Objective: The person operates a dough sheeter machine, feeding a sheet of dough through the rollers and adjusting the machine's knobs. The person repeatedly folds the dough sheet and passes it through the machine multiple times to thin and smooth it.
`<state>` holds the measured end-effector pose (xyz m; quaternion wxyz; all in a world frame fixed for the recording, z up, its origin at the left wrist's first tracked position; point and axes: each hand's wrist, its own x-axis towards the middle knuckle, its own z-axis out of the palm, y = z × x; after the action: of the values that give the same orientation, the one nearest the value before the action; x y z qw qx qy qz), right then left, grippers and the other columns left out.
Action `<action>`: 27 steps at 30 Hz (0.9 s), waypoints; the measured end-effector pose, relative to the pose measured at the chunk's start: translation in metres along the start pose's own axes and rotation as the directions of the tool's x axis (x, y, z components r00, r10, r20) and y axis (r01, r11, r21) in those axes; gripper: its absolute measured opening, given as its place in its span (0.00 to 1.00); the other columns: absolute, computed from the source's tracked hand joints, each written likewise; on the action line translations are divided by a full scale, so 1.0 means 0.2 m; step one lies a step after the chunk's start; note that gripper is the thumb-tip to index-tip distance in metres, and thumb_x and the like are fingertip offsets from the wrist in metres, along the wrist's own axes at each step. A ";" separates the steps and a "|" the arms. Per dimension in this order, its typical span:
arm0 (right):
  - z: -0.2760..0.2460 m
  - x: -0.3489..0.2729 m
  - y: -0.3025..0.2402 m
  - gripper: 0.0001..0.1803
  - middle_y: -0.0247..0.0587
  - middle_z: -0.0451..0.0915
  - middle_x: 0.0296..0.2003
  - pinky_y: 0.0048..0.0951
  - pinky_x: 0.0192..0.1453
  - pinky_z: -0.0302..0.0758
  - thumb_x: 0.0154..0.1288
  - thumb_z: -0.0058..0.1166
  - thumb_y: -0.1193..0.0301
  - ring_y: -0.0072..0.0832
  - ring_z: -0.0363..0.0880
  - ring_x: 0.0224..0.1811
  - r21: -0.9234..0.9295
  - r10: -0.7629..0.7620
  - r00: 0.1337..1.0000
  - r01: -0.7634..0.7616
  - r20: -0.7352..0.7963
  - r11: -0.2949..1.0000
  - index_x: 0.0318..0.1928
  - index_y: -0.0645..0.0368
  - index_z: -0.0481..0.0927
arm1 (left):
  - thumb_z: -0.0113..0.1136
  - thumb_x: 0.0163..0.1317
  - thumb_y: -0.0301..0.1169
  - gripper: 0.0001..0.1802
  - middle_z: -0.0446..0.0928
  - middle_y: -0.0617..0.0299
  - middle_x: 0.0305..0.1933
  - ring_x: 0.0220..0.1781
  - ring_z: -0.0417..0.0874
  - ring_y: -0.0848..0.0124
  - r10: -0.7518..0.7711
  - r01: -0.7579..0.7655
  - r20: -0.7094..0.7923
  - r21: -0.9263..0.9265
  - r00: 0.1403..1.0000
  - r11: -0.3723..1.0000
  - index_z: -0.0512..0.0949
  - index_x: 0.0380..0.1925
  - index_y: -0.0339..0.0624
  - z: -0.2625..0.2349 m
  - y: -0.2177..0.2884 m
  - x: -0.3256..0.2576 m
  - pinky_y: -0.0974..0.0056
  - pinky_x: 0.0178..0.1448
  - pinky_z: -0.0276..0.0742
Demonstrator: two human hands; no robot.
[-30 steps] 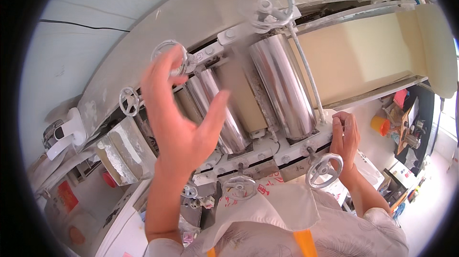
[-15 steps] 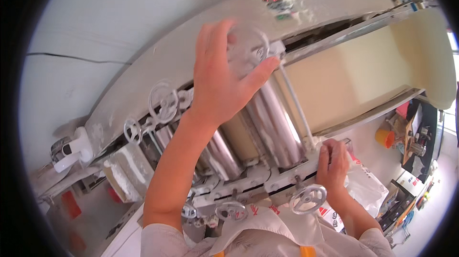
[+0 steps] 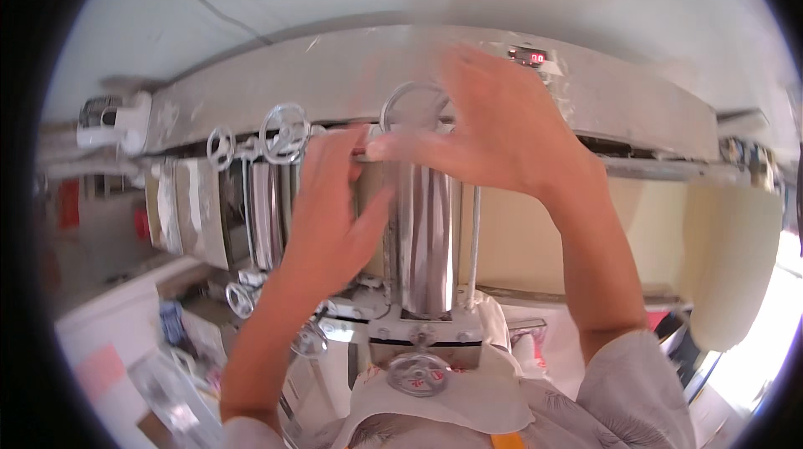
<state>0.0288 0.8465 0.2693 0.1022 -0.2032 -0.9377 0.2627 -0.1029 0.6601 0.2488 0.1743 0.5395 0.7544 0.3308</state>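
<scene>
Both my hands are raised over a rolling machine with shiny steel rollers. My right hand point(image 3: 502, 127) is beside the large metal handwheel point(image 3: 410, 89) on the machine's far side, thumb stretched across in front of its lower part. Its fingers are apart from the thumb and smeared by motion; no held thing shows. My left hand point(image 3: 322, 219) is above the machine, left of the tall steel roller point(image 3: 427, 240), thumb and fingers spread around nothing. A second handwheel point(image 3: 418, 375) is on the near side, close to my apron point(image 3: 435, 411).
A pale conveyor belt point(image 3: 519, 232) runs off to the right and curves over its end. Smaller handwheels point(image 3: 284, 133) line the far left side. A red-lit display point(image 3: 535, 58) is on the back housing. More steel rollers point(image 3: 266, 223) stand at left.
My left hand has left the far handwheel and come down to the left. My right hand has risen from the machine's near edge to beside that wheel. The view has turned.
</scene>
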 end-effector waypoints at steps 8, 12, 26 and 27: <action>0.17 0.06 0.02 0.41 0.54 0.76 0.44 0.43 0.38 0.82 0.51 0.76 0.51 0.48 0.82 0.39 0.099 -0.183 0.983 0.185 -0.024 0.978 0.55 0.67 0.72 | 0.58 0.61 0.13 0.09 0.79 0.54 0.37 0.37 0.79 0.64 -0.616 0.580 -0.349 -0.213 0.706 0.786 0.81 0.39 0.34 0.25 0.30 -1.00 0.64 0.43 0.73; 0.26 0.06 0.11 0.38 0.47 0.74 0.41 0.35 0.28 0.79 0.45 0.79 0.60 0.39 0.78 0.33 0.252 -0.237 0.965 0.258 -0.111 0.933 0.52 0.65 0.73 | 0.52 0.60 0.14 0.07 0.76 0.55 0.37 0.39 0.76 0.66 -0.748 0.639 -0.446 -0.399 0.491 0.657 0.77 0.34 0.35 0.42 0.36 -1.13 0.66 0.45 0.71; 0.29 0.10 0.13 0.34 0.42 0.80 0.37 0.30 0.30 0.72 0.43 0.81 0.69 0.32 0.75 0.32 0.462 -0.202 0.975 0.221 -0.091 0.859 0.50 0.67 0.79 | 0.44 0.83 0.51 0.31 0.78 0.54 0.63 0.64 0.79 0.64 -0.952 0.081 0.223 -0.966 -0.211 -0.244 0.74 0.65 0.32 0.62 0.24 -1.25 0.57 0.69 0.72; 0.29 0.10 0.12 0.35 0.41 0.80 0.39 0.30 0.33 0.72 0.41 0.84 0.67 0.32 0.74 0.34 0.469 -0.184 0.981 0.188 -0.055 0.863 0.49 0.66 0.80 | 0.43 0.83 0.51 0.32 0.78 0.54 0.64 0.64 0.79 0.64 -0.951 0.067 0.227 -0.967 -0.209 -0.246 0.74 0.65 0.32 0.61 0.24 -1.22 0.57 0.69 0.72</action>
<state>0.0027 0.8482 0.2100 0.1776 -0.0821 -0.8601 0.4711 0.0937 0.4805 0.1702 0.1894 -0.4895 0.5659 0.6358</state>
